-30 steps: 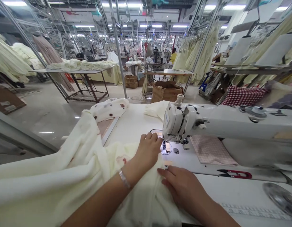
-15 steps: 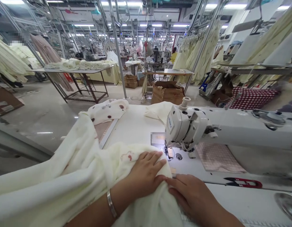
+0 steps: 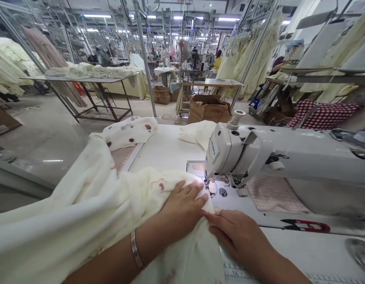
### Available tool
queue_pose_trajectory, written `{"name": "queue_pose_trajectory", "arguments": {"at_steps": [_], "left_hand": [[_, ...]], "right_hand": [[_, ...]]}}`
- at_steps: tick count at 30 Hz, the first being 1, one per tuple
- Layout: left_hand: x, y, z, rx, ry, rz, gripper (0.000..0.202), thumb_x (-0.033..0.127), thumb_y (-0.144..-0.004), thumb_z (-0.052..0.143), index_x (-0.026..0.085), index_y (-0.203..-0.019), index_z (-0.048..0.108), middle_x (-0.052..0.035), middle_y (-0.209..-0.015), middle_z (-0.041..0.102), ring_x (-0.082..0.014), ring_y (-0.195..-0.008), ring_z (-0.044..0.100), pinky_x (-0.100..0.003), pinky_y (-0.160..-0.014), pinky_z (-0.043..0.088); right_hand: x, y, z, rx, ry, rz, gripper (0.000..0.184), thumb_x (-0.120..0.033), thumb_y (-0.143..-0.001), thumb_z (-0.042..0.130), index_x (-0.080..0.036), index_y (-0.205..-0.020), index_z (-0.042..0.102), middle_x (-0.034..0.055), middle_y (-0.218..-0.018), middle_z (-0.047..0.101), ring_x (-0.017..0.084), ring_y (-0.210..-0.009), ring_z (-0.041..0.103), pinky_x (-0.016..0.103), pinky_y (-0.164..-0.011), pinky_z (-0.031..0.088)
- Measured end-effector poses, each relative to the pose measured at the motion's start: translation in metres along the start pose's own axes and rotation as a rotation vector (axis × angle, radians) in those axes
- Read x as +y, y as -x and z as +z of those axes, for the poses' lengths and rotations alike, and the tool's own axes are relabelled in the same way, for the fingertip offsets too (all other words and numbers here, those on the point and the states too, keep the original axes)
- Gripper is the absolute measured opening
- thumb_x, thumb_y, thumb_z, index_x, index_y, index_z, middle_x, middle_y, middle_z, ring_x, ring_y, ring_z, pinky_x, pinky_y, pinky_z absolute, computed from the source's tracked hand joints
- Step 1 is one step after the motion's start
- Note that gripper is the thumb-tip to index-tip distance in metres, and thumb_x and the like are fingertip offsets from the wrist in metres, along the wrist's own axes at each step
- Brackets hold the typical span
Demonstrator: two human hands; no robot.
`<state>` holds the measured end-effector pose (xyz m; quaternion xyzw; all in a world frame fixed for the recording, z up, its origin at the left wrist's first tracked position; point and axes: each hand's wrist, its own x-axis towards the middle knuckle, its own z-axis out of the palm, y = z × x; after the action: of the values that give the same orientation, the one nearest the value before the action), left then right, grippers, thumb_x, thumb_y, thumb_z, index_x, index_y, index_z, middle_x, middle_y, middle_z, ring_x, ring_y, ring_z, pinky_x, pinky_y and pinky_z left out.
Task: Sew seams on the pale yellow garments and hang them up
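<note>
A large cream fabric [image 3: 90, 213] with small reddish-brown printed motifs lies over the left and front of the sewing table. My left hand [image 3: 184, 209], a silver bangle on its wrist, rests flat on this cloth with fingers spread, its fingertips just left of the needle area. Close by, my right hand [image 3: 244, 236] pinches the cloth's right edge between thumb and fingers. The white sewing machine [image 3: 235, 154] stands beyond my hands, with its lit presser foot [image 3: 207, 185] at the fabric's edge. Whether the cloth lies under the foot, I cannot tell.
Red-handled thread snips [image 3: 306, 225] lie to the right, near a pinkish cloth [image 3: 275, 195] under the machine arm. A spotted cream piece [image 3: 129, 132] lies at the table's far left. Beyond are a cardboard box [image 3: 208, 109] and a metal-legged table [image 3: 90, 80] bearing folded cloth.
The view has shifted slightly, and a co-worker's head now shows at the right. Both hands keep nearly the same place on the cloth; more of the ruler markings shows beside my right hand.
</note>
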<state>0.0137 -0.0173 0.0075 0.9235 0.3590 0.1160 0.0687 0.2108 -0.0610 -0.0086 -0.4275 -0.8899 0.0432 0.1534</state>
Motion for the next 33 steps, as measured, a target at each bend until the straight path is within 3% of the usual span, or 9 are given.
{"name": "queue_pose_trajectory", "arguments": {"at_steps": [3, 6, 11, 16, 22, 29, 33], "left_hand": [[0.014, 0.004, 0.001, -0.019, 0.050, 0.021, 0.014, 0.015, -0.087, 0.051, 0.018, -0.100, 0.056, -0.0054, -0.113, 0.056, -0.0211, -0.105, 0.049, -0.041, -0.100, 0.031], [0.017, 0.007, 0.005, 0.018, 0.107, 0.066, 0.013, 0.012, -0.088, 0.050, 0.017, -0.098, 0.057, -0.0048, -0.109, 0.057, -0.0189, -0.100, 0.050, -0.035, -0.095, 0.036], [-0.001, -0.003, 0.012, 0.123, 0.076, 0.106, 0.014, 0.015, -0.089, 0.049, 0.019, -0.098, 0.059, -0.0042, -0.112, 0.056, -0.0181, -0.100, 0.048, -0.034, -0.094, 0.036], [-0.025, -0.021, 0.007, 0.078, 0.020, 0.135, 0.015, 0.020, -0.093, 0.046, 0.020, -0.097, 0.061, -0.0031, -0.110, 0.058, -0.0172, -0.099, 0.050, -0.033, -0.091, 0.036], [-0.039, -0.038, 0.003, 0.089, 0.028, 0.123, 0.018, 0.021, -0.094, 0.043, 0.018, -0.087, 0.059, -0.0017, -0.099, 0.058, -0.0145, -0.095, 0.051, -0.028, -0.087, 0.038], [-0.036, -0.039, 0.008, 0.097, 0.014, 0.020, 0.014, 0.021, -0.093, 0.044, 0.019, -0.085, 0.056, -0.0021, -0.101, 0.057, -0.0167, -0.092, 0.052, -0.032, -0.087, 0.039], [-0.028, -0.033, 0.008, 0.107, 0.028, -0.058, 0.011, 0.018, -0.093, 0.041, 0.019, -0.091, 0.052, -0.0048, -0.117, 0.053, -0.0198, -0.105, 0.049, -0.042, -0.097, 0.033]], "right_hand": [[-0.002, 0.004, -0.002, 0.007, 0.034, -0.029, 0.022, -0.020, -0.091, 0.041, -0.018, -0.104, 0.058, 0.0021, -0.072, 0.060, 0.016, -0.062, 0.053, 0.028, -0.057, 0.035], [-0.004, 0.010, -0.004, 0.024, 0.057, -0.056, 0.021, -0.019, -0.091, 0.039, -0.018, -0.102, 0.058, 0.0021, -0.071, 0.060, 0.016, -0.061, 0.053, 0.028, -0.056, 0.035], [-0.001, 0.008, -0.006, 0.033, 0.124, -0.053, 0.025, -0.019, -0.093, 0.035, -0.019, -0.101, 0.059, 0.0016, -0.069, 0.061, 0.016, -0.060, 0.054, 0.028, -0.056, 0.033], [0.010, -0.011, -0.010, -0.052, 0.173, -0.009, 0.022, -0.021, -0.089, 0.043, -0.019, -0.103, 0.060, 0.0000, -0.066, 0.059, 0.016, -0.058, 0.053, 0.028, -0.054, 0.030], [0.020, -0.024, -0.010, -0.035, 0.152, 0.036, 0.019, -0.020, -0.090, 0.044, -0.021, -0.097, 0.061, -0.0010, -0.067, 0.060, 0.016, -0.059, 0.056, 0.027, -0.053, 0.030], [0.021, -0.017, 0.000, 0.068, 0.123, 0.098, 0.022, -0.034, -0.091, 0.046, -0.020, -0.101, 0.059, 0.0007, -0.071, 0.063, 0.016, -0.060, 0.060, 0.027, -0.055, 0.036], [0.018, -0.018, 0.003, 0.079, 0.105, 0.087, 0.016, -0.031, -0.091, 0.045, -0.022, -0.090, 0.059, -0.0011, -0.068, 0.062, 0.015, -0.060, 0.060, 0.025, -0.056, 0.038]]}}
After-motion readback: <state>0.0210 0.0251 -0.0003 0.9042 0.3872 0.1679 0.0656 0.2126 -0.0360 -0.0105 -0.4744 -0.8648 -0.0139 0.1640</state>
